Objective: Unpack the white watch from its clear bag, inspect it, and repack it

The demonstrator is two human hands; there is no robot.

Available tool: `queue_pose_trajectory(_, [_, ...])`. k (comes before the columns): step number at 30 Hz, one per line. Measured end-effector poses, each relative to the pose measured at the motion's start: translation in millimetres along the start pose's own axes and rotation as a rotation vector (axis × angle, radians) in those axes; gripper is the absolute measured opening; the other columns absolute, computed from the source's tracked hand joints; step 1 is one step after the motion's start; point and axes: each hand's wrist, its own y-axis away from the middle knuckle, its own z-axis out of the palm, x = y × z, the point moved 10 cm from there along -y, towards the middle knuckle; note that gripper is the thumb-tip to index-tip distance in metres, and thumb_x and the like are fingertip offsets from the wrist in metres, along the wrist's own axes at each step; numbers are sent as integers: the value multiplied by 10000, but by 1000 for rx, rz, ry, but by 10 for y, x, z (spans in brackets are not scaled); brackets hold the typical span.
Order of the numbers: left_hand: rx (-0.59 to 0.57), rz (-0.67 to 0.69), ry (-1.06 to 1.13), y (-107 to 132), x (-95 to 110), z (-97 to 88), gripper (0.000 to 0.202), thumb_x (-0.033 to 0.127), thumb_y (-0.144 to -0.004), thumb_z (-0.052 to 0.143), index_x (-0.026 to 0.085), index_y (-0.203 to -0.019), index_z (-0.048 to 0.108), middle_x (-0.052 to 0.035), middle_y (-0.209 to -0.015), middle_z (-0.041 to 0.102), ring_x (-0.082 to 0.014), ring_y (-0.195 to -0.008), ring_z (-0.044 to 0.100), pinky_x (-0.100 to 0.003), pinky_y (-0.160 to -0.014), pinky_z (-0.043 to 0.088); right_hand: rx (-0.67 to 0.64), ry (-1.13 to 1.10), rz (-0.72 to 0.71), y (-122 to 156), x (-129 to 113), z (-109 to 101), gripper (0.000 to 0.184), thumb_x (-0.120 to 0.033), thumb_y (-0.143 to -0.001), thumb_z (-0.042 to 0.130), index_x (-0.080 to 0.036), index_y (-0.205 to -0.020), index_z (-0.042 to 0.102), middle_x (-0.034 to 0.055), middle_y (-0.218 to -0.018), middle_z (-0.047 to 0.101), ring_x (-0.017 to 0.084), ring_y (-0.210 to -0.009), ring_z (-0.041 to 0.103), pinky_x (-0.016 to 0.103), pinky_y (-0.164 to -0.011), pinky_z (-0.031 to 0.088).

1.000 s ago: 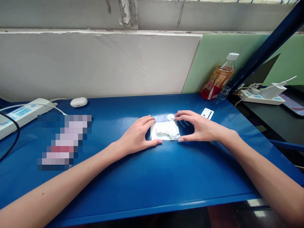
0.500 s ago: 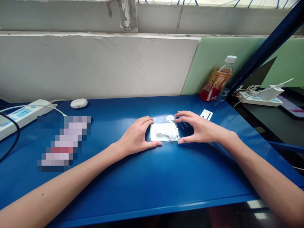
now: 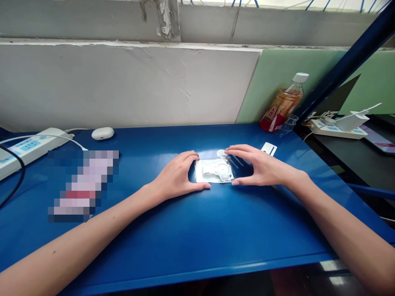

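A flat clear packet point(image 3: 202, 178) with white contents lies on the blue table point(image 3: 197, 230) between my hands. A round, pale outline point(image 3: 223, 170) shows in its right part; I cannot tell what it is. My left hand point(image 3: 175, 176) curves around the packet's left end, thumb along the near edge, fingertips at the far corner. Opposite it, my right hand point(image 3: 254, 164) is spread, its thumb by the near right corner. The right fingertips are close to a small round whitish piece point(image 3: 221, 153) just behind the packet; whether they touch it is unclear.
A white card point(image 3: 269, 148) lies behind my right hand. At the back right stands a drink bottle point(image 3: 282, 105) beside a small clear cup point(image 3: 290, 122). To the left are a blurred-out phone-like object point(image 3: 88, 185), a white earbud case point(image 3: 103, 133) and a power strip point(image 3: 33, 150).
My right fingertips have shifted slightly left at the packet's far side. The round outline shows where the contents looked crumpled before. My left hand stays almost in place.
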Motion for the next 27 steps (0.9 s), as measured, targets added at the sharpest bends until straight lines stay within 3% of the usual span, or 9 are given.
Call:
queue_pose_trajectory(4, [8,63,-25,31,44,10,844,669,-822,660,119,-1432,470,-195,-1507,464,-356,-1380,458,-493,-1127,410,-15,0,-44,-10,-107,53,768,-567,-784,745,-186,-1421,552,150,-1417,596,354,-1278,576,496,-1069,486])
queue_pose_trajectory(6, [0,149,-15,49,124,20,790,614,-865,649,117,-1447,457,-187,-1481,501,-337,-1379,463,-477,-1131,406,-14,0,-62,-14,-135,77,748,-540,-798,745,-184,-1426,550,150,-1412,606,356,-1288,574,504,-1080,476])
queue_pose_trajectory(10, [39,293,21,79,269,-25,448,420,-1027,473,135,-1365,551,-144,-1362,625,-282,-1284,569,-449,-1089,441,16,-3,-111,-20,-167,77,533,-423,-928,632,-174,-1396,579,132,-1368,648,308,-1268,604,454,-1069,494])
queue_pose_trajectory(13, [151,309,38,95,277,-131,379,374,-1056,413,147,-1292,605,-130,-1239,702,-266,-1135,669,-440,-1012,492,126,-4,-153,-13,-207,-25,349,-345,-995,540,-177,-1271,671,118,-1242,725,275,-1148,681,427,-989,543])
queue_pose_trajectory(16, [237,311,80,129,248,-211,343,381,-1055,413,171,-1183,652,-97,-1099,754,-236,-982,724,-397,-920,536,280,-37,-204,26,-298,-168,266,-313,-986,567,-190,-1167,717,104,-1085,780,249,-974,735,391,-862,586])
queue_pose_trajectory(19, [258,299,129,156,211,-231,319,388,-1048,418,190,-1137,652,-71,-1034,766,-213,-909,737,-345,-835,565,352,-134,-228,54,-376,-224,207,-262,-965,603,-217,-1123,727,77,-1021,791,211,-867,745,340,-770,595])
queue_pose_trajectory(22, [300,271,165,176,181,-264,315,351,-1023,490,191,-1284,563,-73,-1073,753,-206,-962,731,-339,-874,570,376,-237,-138,39,-309,-214,163,-234,-948,620,-216,-1065,732,58,-1000,792,195,-850,745,312,-759,593])
queue_pose_trajectory(27, [411,322,95,218,278,-344,449,199,-965,586,198,-1395,458,-127,-1343,615,-231,-1256,595,-402,-1055,502,432,-357,106,16,-8,-180,199,-298,-928,640,-200,-1085,713,44,-895,781,188,-757,720,315,-705,590])
